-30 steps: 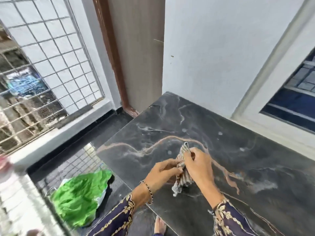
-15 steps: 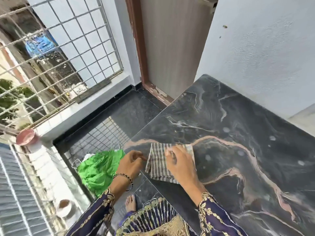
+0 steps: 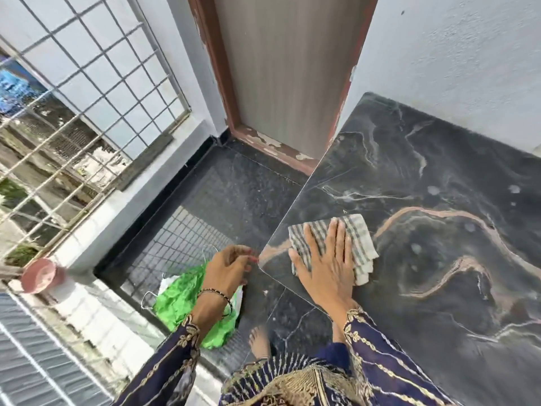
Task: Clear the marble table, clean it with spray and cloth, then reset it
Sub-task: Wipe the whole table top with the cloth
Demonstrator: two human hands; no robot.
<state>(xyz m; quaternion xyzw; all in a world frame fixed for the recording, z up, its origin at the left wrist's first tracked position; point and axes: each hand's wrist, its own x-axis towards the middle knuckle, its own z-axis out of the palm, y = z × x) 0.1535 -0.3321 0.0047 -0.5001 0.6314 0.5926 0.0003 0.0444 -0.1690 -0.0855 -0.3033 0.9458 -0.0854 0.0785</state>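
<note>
The dark marble table (image 3: pixel 439 200) with pale and brown veins fills the right half of the view; spray droplets dot its surface. A folded striped cloth (image 3: pixel 358 247) lies near the table's left corner. My right hand (image 3: pixel 325 265) presses flat on the cloth, fingers spread. My left hand (image 3: pixel 231 269) hovers just off the table's corner, fingers loosely curled and holding nothing. No spray bottle is in view.
A green bag (image 3: pixel 187 303) lies on the dark floor below my left hand. A wooden door (image 3: pixel 281 68) stands behind the table's far left corner. A metal window grille (image 3: pixel 82 92) runs along the left, with a small pink pot (image 3: pixel 42 275) on the ledge.
The cloth went from being held up in both hands to lying flat on the table. My right hand now presses it down and my left hand has let go.
</note>
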